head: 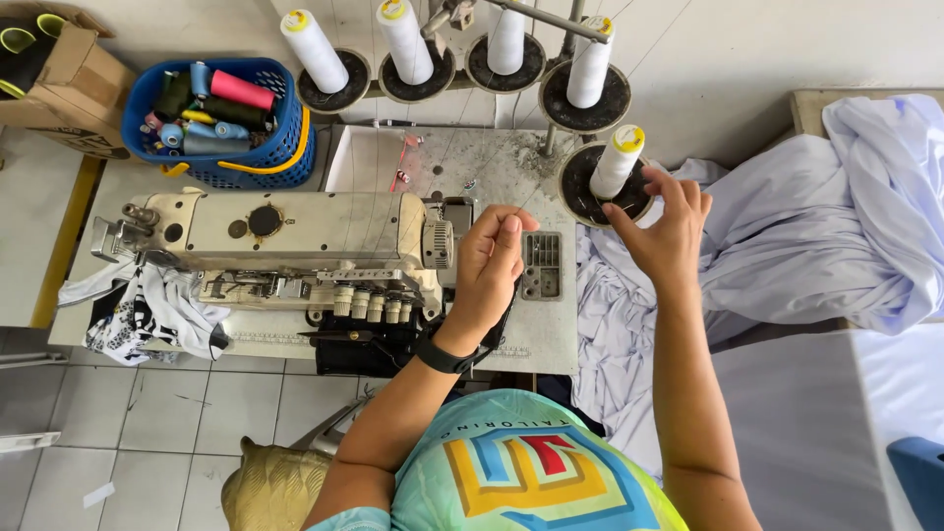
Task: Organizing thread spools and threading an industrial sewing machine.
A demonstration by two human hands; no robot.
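My left hand (492, 264) is raised over the right end of the cream sewing machine (295, 251), thumb and fingers pinched on a thin thread that runs up toward the spool stand. My right hand (664, 226) reaches to the white thread cone (617, 161) on its black round base (588, 187), fingers pinched on the thread beside the cone. A black band is on my left wrist.
Several more white cones (405, 39) stand on black bases at the back. A blue basket (221, 118) holds coloured spools; a cardboard box (59, 79) is far left. Pale lilac fabric (806, 236) is heaped at right. Patterned cloth (147, 315) hangs at the machine's left.
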